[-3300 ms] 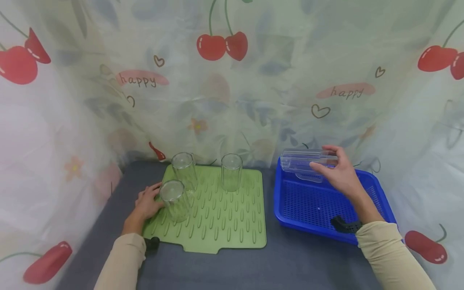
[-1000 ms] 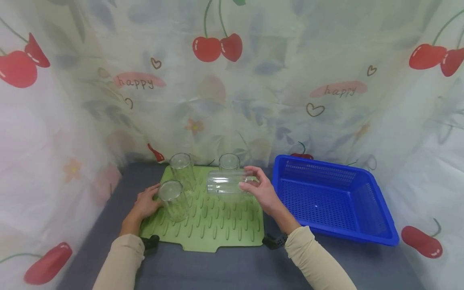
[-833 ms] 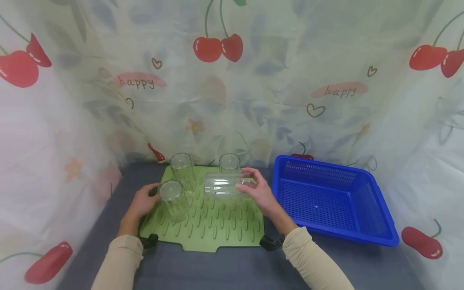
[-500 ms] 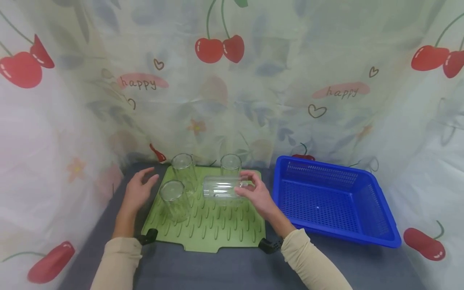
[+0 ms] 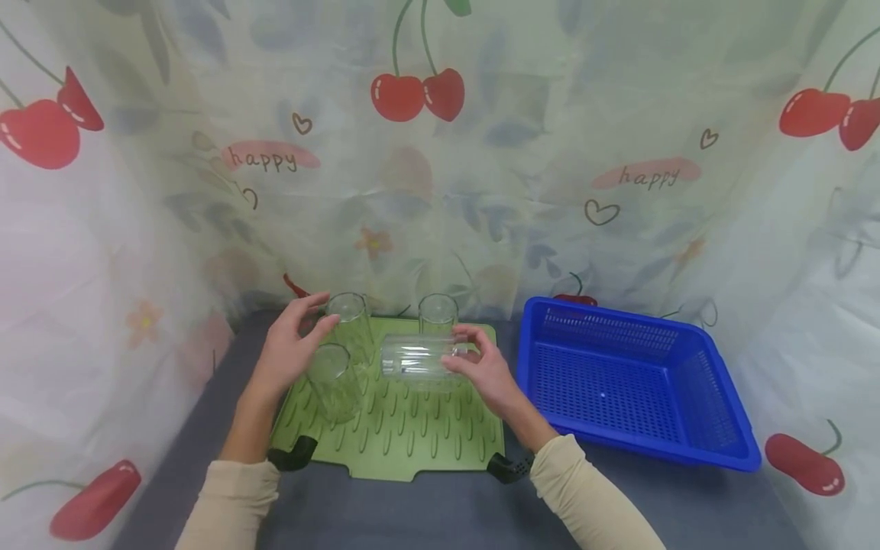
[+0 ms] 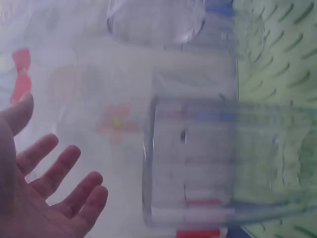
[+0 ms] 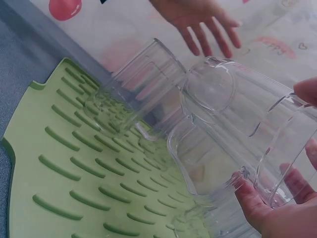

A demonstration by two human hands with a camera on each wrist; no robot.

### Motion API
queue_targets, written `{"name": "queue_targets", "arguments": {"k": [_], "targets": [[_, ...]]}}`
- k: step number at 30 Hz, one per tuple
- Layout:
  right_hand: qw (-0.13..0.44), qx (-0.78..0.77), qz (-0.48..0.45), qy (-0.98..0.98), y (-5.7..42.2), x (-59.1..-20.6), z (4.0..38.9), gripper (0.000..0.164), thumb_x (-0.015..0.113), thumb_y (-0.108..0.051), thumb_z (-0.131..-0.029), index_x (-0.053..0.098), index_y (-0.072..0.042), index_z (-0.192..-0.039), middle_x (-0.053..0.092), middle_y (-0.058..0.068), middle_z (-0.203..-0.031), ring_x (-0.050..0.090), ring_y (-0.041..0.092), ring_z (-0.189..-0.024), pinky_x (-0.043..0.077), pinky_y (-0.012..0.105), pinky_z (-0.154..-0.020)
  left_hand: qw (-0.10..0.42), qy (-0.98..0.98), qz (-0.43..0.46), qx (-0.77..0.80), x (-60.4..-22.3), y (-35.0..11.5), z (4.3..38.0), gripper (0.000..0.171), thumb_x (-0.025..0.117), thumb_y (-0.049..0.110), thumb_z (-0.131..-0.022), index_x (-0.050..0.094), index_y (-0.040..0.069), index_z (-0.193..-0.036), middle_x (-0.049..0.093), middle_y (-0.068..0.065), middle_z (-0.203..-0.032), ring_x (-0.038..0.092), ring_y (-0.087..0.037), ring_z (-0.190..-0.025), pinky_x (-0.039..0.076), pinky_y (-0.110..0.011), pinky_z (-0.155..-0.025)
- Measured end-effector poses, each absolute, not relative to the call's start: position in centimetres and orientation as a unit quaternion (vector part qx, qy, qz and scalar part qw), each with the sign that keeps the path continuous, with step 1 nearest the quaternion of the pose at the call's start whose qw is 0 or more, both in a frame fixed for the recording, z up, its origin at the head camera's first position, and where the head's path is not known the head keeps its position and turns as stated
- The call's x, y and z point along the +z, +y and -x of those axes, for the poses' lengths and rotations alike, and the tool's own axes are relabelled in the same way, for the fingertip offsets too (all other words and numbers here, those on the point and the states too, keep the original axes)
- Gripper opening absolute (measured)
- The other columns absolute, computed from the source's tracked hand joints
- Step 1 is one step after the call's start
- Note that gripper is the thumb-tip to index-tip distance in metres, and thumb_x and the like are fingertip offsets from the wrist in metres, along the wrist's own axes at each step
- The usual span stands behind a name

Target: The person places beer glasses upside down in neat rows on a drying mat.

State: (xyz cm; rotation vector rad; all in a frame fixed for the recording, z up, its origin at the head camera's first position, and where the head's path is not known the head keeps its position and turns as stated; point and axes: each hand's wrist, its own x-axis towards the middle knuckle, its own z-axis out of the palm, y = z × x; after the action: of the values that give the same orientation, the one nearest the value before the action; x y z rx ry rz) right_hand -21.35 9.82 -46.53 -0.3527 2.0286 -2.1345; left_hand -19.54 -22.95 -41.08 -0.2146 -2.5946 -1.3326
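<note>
My right hand (image 5: pixel 490 378) grips a clear drinking glass (image 5: pixel 412 359) near one end, holding it sideways above the green ridged drying mat (image 5: pixel 399 447). Thumb and fingers wrap that glass in the right wrist view. My left hand (image 5: pixel 287 347) is raised over the mat's left side, holding nothing; its fingers are spread and relaxed in the left wrist view. Closest to it stand two upturned glasses, a front one (image 5: pixel 335 386) and a back one (image 5: pixel 356 336). A third upturned glass (image 5: pixel 438 312) stands at the back right of the mat, partly hidden behind the held glass.
A blue perforated plastic basket (image 5: pixel 528 367) with nothing in it stands right of the mat on the dark grey table (image 5: pixel 406 512). A patterned curtain (image 5: pixel 509 168) encloses the back and sides.
The right hand has brought the glass from the blue basket leftward over the mat. The left hand has left its place beside the front-left glass, rising and then shifting right.
</note>
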Motion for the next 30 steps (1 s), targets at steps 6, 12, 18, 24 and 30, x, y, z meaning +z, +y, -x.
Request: {"name": "queue_targets", "arguments": {"k": [6,12,18,24,30], "targets": [[0.082,-0.723,0.113,0.676,9.8,-46.6,21.6,0.054,0.071,-0.004,-0.093,0.047,-0.006,-0.141,0.053,0.011,-0.132,0.064,0.016,-0.113,0.058,0.028,-0.091,0.085,-0.873,0.128,-0.463,-40.7,-20.3,18.8,0.059,0.063,0.045,-0.1,0.046,0.025,-0.153,0.048,-0.003,-0.156,0.045,-0.031,-0.145,0.041,-0.055,-0.117],[0.092,-0.727,0.124,0.669,9.7,-46.3,21.5,0.055,0.069,-0.007,-0.095,0.043,-0.005,-0.143,0.05,0.017,-0.136,0.064,0.013,-0.112,0.057,0.028,-0.092,0.043,-0.86,0.164,-0.481,-41.2,-18.3,18.3,0.063,0.067,0.046,-0.098,0.044,0.028,-0.154,0.048,-0.005,-0.154,0.049,-0.032,-0.142,0.044,-0.054,-0.115],[0.105,-0.752,0.125,0.639,9.4,-46.1,21.5,0.054,0.066,-0.005,-0.096,0.041,-0.002,-0.144,0.049,0.011,-0.133,0.063,0.016,-0.111,0.057,0.028,-0.091,0.013,-0.851,0.185,-0.492,-42.1,-17.6,18.3,0.062,0.067,0.04,-0.099,0.042,0.028,-0.154,0.045,-0.007,-0.156,0.05,-0.037,-0.141,0.045,-0.056,-0.114],[0.121,-0.771,0.113,0.615,9.5,-45.8,21.5,0.053,0.063,-0.005,-0.096,0.04,-0.003,-0.144,0.047,0.007,-0.134,0.062,0.019,-0.112,0.056,0.03,-0.095,-0.004,-0.845,0.184,-0.502,-42.4,-17.3,18.3,0.068,0.071,0.042,-0.096,0.04,0.031,-0.155,0.042,-0.009,-0.156,0.051,-0.04,-0.14,0.045,-0.058,-0.113],[0.14,-0.78,0.113,0.599,9.6,-45.8,21.4,0.052,0.061,-0.006,-0.096,0.04,-0.005,-0.143,0.044,0.009,-0.138,0.065,0.014,-0.109,0.056,0.033,-0.099,-0.032,-0.846,0.168,-0.505,-43.0,-17.2,18.4,0.072,0.073,0.048,-0.092,0.038,0.04,-0.155,0.039,-0.004,-0.159,0.053,-0.042,-0.136,0.053,-0.054,-0.105]]}}
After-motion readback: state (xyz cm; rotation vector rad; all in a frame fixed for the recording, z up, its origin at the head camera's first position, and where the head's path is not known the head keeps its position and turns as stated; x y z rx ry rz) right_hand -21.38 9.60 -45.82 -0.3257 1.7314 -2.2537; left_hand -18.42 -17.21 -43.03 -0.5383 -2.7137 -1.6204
